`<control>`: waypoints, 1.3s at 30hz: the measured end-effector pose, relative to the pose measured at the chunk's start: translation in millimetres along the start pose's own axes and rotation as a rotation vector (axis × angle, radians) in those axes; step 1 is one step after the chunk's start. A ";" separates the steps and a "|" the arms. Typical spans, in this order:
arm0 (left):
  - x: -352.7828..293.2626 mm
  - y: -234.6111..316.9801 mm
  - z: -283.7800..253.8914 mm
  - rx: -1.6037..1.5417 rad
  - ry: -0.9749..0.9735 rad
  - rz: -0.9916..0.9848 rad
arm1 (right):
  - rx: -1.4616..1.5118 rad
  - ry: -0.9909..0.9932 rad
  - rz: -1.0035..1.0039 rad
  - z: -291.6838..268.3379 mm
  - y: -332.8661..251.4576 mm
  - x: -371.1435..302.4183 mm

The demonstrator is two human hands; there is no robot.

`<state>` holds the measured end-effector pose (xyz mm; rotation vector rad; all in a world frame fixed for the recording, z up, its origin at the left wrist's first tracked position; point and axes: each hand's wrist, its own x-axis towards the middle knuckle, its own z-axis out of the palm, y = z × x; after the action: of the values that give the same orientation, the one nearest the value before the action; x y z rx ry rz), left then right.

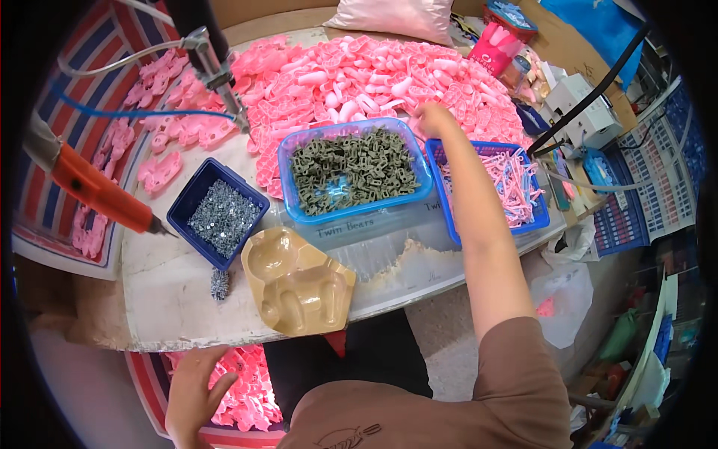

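tbl [176, 307]: r hand [435, 120] fwd at pink pcs [381, 78], l hand [196, 389] low.

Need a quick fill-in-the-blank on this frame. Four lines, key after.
1. The right hand is at a pile of ____ parts.
2. The blue basket stands to the ____ of the tub in the picture.
3. The left hand is nearest the picture's ____ edge.
4. The dark blue bin stands to the tub's ____.

Missing words: pink; right; lower; left.
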<state>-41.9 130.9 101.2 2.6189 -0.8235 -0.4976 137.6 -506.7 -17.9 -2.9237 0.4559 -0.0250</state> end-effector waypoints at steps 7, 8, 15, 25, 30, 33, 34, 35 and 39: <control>45.1 25.1 21.4 -0.059 -0.049 0.288 | 0.459 0.181 -0.067 -28.0 25.9 -24.1; 50.4 31.4 25.5 -0.063 -0.033 0.327 | 0.290 0.257 -0.001 -29.5 20.8 -26.5; 66.1 58.0 37.6 -0.039 -0.037 0.472 | 0.162 -0.174 -0.150 -17.8 -7.1 -19.8; 72.6 68.3 52.4 -0.130 -0.105 0.512 | 0.248 -0.244 -0.200 -13.2 -2.7 -19.4; 78.9 79.5 57.3 -0.142 -0.099 0.567 | -0.012 -0.362 -0.081 -17.8 -21.7 -14.0; 79.8 79.5 59.9 -0.142 -0.074 0.605 | 0.074 0.003 -0.059 -20.2 0.3 -20.7; 79.1 77.1 59.7 -0.154 -0.074 0.598 | 0.217 0.005 -0.059 -26.6 2.0 -25.8; 78.5 75.1 59.6 -0.167 -0.074 0.592 | 0.358 0.005 -0.058 -32.6 2.2 -29.8; 90.9 72.0 55.8 -0.180 -0.018 0.557 | 0.521 -0.095 -0.175 -82.7 -48.6 -78.4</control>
<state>-30.0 8.8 62.6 2.0970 -1.3786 -0.4100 73.8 -452.0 73.2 -2.4281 0.1458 -0.0238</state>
